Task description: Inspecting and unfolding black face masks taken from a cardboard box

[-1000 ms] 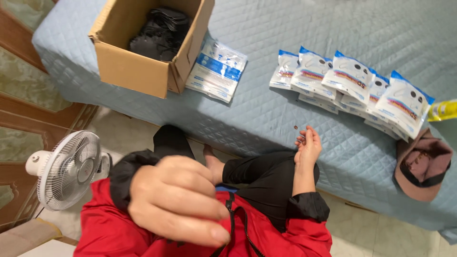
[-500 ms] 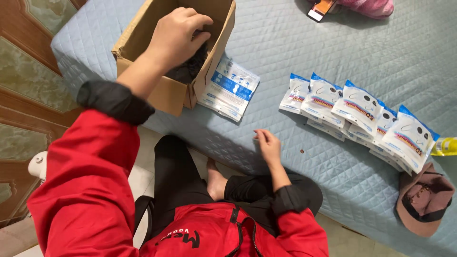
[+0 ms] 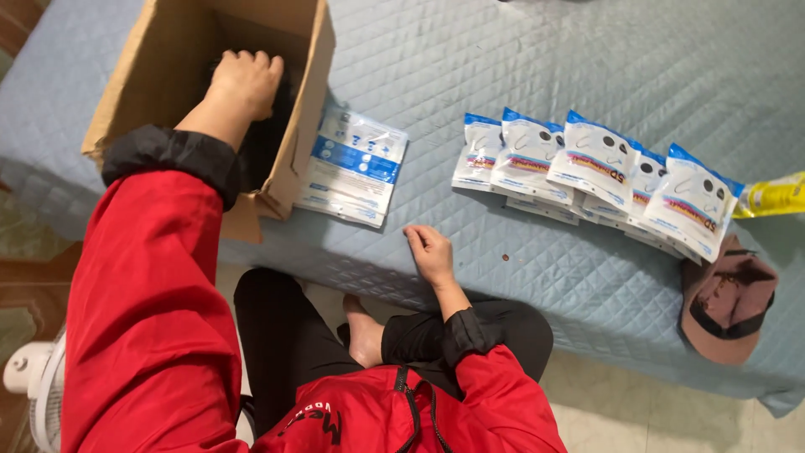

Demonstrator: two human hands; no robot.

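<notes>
1. The cardboard box (image 3: 159, 92) stands open on the quilted blue bed (image 3: 520, 50).
2. A flat stack of white-and-blue packets (image 3: 356, 164) lies just right of the box, touching its wall.
3. An overlapping row of packets (image 3: 587, 172) lies well right of the box; a brown cap (image 3: 725, 298) sits beyond it.
4. The left hand (image 3: 245, 81) reaches into the box, fingers curled down onto dark contents (image 3: 264, 147); whether it grips them cannot be told.
5. The right hand (image 3: 430, 252) rests loosely curled on the bed, right of the box, holding nothing.
</notes>
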